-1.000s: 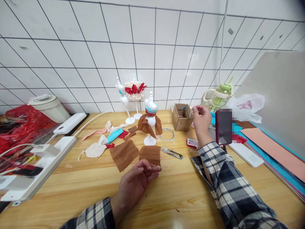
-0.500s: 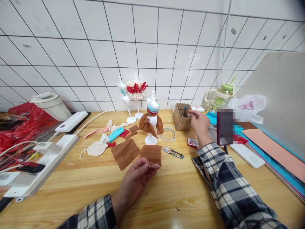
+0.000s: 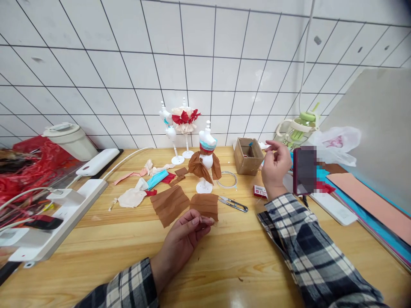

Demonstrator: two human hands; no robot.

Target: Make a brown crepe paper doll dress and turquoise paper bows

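My left hand (image 3: 188,233) rests low over the table, thumb and fingers pinched together; whatever is between them is too small to make out. Just beyond it lie two pieces of brown crinkled material (image 3: 170,204). My right hand (image 3: 278,167) is raised beside a small cardboard box (image 3: 248,159), fingers closed and pointing left, and I cannot make out anything in them. Behind the brown pieces stands a small white dress form (image 3: 208,139) with blue and red bands on top and brown gathered material (image 3: 198,169) at its sides. Thread snips (image 3: 234,204) lie to its right.
Two more dress forms (image 3: 185,122) stand near the tiled wall. Scraps (image 3: 131,198) lie to the left, beside a power strip (image 3: 64,218). A wire coil (image 3: 227,179) is near the box. Right of my right hand are a phone (image 3: 304,171) and coloured sheets (image 3: 369,201).
My right hand has moved right, away from the box's edge, and its wrist has turned upward. My left hand keeps its pinch in almost the same place.
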